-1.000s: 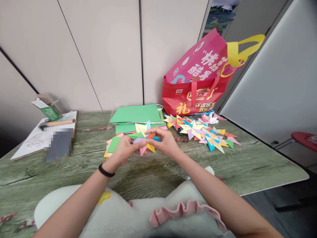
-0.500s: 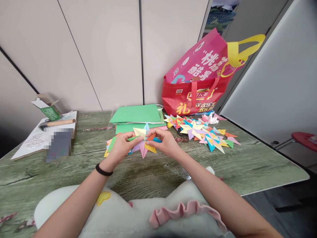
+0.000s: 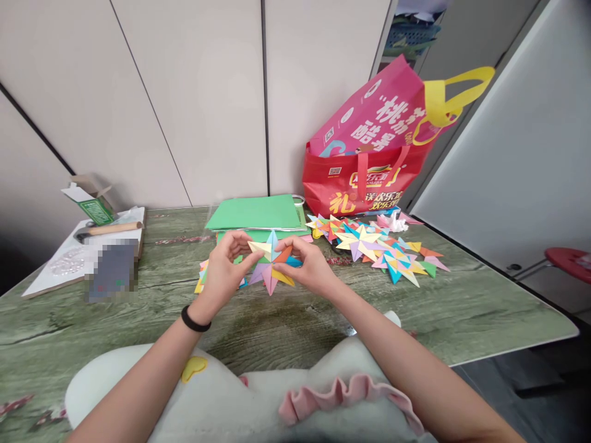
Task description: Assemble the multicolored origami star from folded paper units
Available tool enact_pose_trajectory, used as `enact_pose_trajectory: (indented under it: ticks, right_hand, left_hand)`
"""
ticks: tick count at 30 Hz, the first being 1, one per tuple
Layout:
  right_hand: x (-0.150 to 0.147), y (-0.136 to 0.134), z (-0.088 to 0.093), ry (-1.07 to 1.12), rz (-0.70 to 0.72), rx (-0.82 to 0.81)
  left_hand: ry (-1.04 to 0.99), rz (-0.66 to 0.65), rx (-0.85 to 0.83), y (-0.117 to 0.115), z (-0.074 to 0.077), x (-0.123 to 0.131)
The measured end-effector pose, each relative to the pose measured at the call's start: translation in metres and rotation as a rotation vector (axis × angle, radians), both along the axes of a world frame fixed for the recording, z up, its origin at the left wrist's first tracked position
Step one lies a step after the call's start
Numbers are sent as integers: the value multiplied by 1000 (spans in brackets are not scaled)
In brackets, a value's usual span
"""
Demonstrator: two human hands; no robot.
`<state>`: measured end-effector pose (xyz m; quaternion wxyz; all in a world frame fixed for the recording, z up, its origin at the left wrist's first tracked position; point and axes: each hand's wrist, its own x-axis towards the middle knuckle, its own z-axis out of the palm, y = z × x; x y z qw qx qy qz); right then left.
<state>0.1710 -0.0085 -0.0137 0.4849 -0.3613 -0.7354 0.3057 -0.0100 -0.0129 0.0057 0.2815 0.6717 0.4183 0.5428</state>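
Both hands hold a folded paper star (image 3: 272, 266) of many colours a little above the green wood-grain table (image 3: 462, 307). My left hand (image 3: 224, 271), with a black band on its wrist, pinches the star's left points. On the star's right side my right hand (image 3: 307, 264) has its fingers closed. Under the hands lies a small stack of coloured paper squares (image 3: 201, 282).
A pile of finished paper stars (image 3: 378, 246) lies to the right, a stack of green sheets (image 3: 253, 214) behind the hands. Red and pink shopping bags (image 3: 369, 154) stand at the back wall. A board with a small green box (image 3: 90, 206) sits at the left. A plush cushion (image 3: 258, 394) fills my lap.
The star has been turned in my hands and lifted slightly. My left hand shifted its grip up along the star's left points; the right hand stayed nearly still.
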Motion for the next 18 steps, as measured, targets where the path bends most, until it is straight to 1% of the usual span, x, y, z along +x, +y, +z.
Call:
enact_pose_trajectory:
  ticks: [3,4,7,13,18]
  right_hand:
    - [1,0,-1,-15,26,-4]
    - [1,1,-1,-19,31,-3]
    - [1,1,-3,-40,37,6]
    - [1,1,-3,-66,46,21]
    - [2,1,-2,-81,49,22]
  left_hand:
    - [142,71,141,-1,2,-3]
    - [192,77,175,-1,2,-4]
    - [284,38,252,-2,4,-5]
    - [316,30,268,0,0,-7]
    - [351,37,349,2,-2,-8]
